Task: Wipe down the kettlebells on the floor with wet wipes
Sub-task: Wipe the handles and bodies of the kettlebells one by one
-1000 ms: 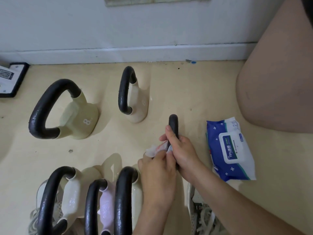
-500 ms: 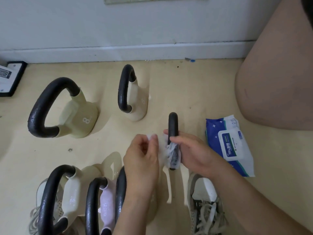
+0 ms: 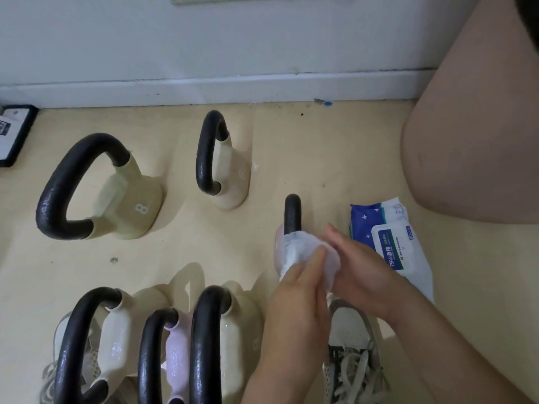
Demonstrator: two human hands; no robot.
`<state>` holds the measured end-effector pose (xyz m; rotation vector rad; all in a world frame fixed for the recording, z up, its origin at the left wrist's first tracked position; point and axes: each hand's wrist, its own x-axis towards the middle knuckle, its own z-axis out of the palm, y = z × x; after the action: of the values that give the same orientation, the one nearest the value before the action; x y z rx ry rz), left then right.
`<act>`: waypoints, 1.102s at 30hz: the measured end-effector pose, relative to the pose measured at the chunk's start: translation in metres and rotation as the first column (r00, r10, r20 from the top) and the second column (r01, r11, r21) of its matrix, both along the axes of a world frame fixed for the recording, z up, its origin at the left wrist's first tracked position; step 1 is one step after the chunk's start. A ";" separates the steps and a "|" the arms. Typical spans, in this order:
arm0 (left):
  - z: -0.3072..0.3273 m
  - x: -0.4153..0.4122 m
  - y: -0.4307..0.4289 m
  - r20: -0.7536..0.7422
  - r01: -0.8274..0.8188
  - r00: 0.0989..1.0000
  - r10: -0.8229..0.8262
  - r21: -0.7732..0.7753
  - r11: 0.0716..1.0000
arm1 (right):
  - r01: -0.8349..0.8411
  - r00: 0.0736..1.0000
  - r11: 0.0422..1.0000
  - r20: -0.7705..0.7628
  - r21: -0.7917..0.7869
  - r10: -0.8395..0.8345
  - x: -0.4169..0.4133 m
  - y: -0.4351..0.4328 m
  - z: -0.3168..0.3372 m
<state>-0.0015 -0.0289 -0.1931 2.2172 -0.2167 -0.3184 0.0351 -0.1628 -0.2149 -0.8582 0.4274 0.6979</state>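
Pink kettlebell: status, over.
Left hand and right hand press wet wipe onto pink kettlebell, below its black handle. Wipe pack beside it, apart. Nothing in the way.

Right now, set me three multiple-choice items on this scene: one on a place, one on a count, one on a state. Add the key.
1. Where does the pack of wipes lie?
A. on the floor, just right of the right hand
B. on a shelf
C. against the wall

2. How many kettlebells show?
A. four
B. six
C. eight

3. What state is the wipe in?
A. sealed in the pack
B. draped over a kettlebell, between the left hand and the right hand
C. flat on the floor

Key: A, the pack lies on the floor beside that hand; B, six black handles show; B, both hands touch the wipe on the kettlebell.
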 end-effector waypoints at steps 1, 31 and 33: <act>0.000 -0.004 0.002 -0.004 -0.075 0.997 0.075 -0.034 0.997 | -0.015 0.999 1.000 0.035 -0.005 0.015 -0.003 -0.001 0.001; -0.031 0.160 -0.079 -0.539 0.548 0.738 -0.405 0.830 -0.107 | 0.002 0.981 0.780 0.154 -0.626 0.121 0.068 -0.018 -0.023; -0.033 0.158 -0.073 -0.452 0.505 0.736 -0.505 0.862 -0.036 | -0.011 0.962 0.795 0.210 -0.607 0.173 0.069 -0.021 -0.023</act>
<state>0.1561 -0.1022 -0.2265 3.3534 -1.1959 -1.1763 0.1040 -0.1836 -0.2374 -1.5706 0.3775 0.5287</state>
